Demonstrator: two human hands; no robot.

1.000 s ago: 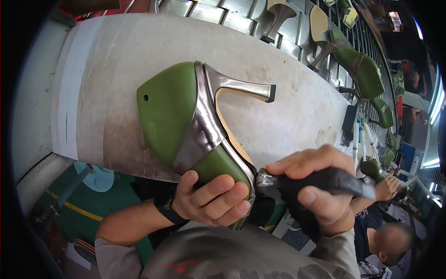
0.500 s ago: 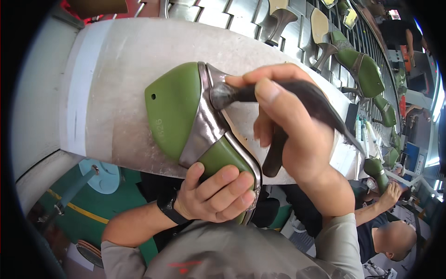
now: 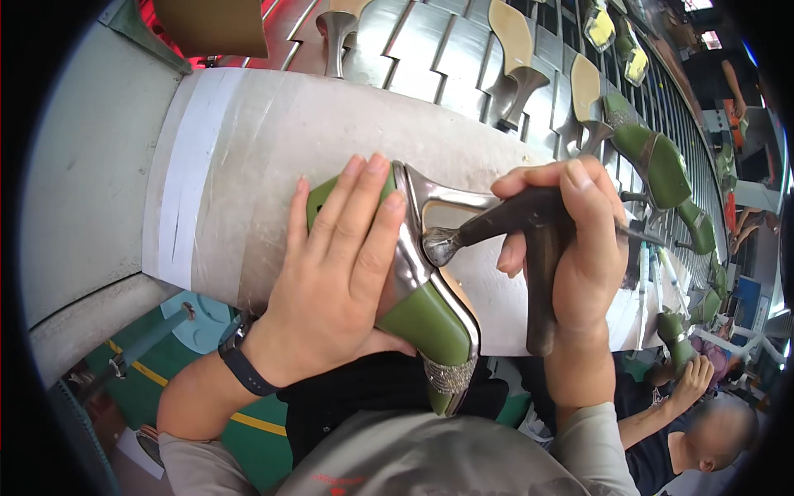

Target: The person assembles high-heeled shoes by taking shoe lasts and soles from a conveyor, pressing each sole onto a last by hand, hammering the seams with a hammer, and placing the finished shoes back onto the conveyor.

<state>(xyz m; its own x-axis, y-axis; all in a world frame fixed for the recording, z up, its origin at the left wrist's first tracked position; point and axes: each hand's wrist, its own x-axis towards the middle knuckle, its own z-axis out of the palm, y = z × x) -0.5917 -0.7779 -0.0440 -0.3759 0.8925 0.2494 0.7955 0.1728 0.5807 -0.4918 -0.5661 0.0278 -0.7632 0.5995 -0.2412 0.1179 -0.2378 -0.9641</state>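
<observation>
A high-heeled shoe (image 3: 413,281) with shiny dark silver straps and a sparkling band sits on a green last (image 3: 430,326). It lies on its side on the pale bench, heel toward the right. My left hand (image 3: 331,256) holds it, fingers stretched across the last's broad end and thumb along the near side. In my right hand (image 3: 591,256) is a dark hammer (image 3: 538,207), gripped at the head end with its handle pointing down. The hammer's round face touches, or nearly touches, the sole edge beside the heel.
Beyond the bench (image 3: 248,124) runs a metal slat conveyor (image 3: 430,58) carrying beige soles with heels (image 3: 511,37). Green lasts with shoes (image 3: 666,169) stand at the right, near several pens (image 3: 645,277). A co-worker (image 3: 662,430) handles another last at the lower right.
My left hand has moved from the shoe's near end up onto the last's broad end. The hammer face has shifted along the sole edge, and its handle now hangs straighter.
</observation>
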